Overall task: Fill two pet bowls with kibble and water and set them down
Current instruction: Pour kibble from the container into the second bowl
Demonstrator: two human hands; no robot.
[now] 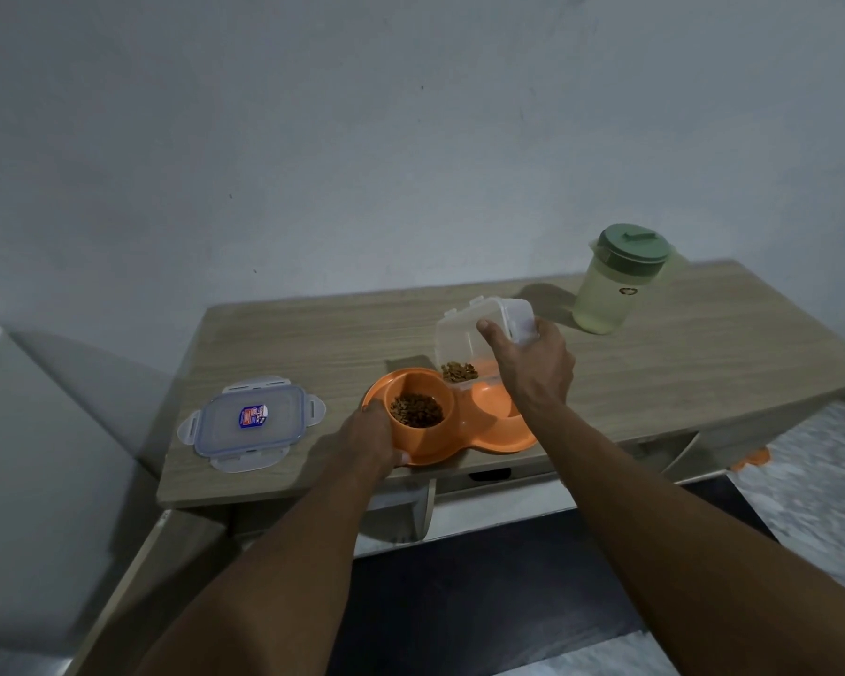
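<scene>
- My left hand (374,439) is at the lower middle of the frame. It grips the left rim of the orange double dish (489,444), thumb on top of the rim and fingers curled under it.
- The dish lies flat on the wooden table (313,334), just at the table's near edge, a little right of the frame's centre.
- The dish's left bowl (413,390) holds a heap of brown kibble (415,410).
- The dish's right bowl (496,400) is partly hidden behind my right wrist, and I cannot tell what is in it.
- My right hand (532,368) is above the right bowl and holds the clear plastic container (479,334), thumb on its near face and fingers wrapped round its far side.
- The container is off the table and tipped over, with its mouth down toward the dish and its base up toward the upper right.
- A small cluster of kibble sits at the container's lower edge (459,370), just above the ridge between the two bowls.
- The container's lid (250,422), clear with a blue seal and a sticker, lies flat on the table at the left, apart from the dish.
- A translucent pitcher (606,295) with a green cap stands upright at the table's far right, well apart from the dish; I cannot make out its fill level.
- A pale wall (362,139) fills the upper half of the frame behind the table.
</scene>
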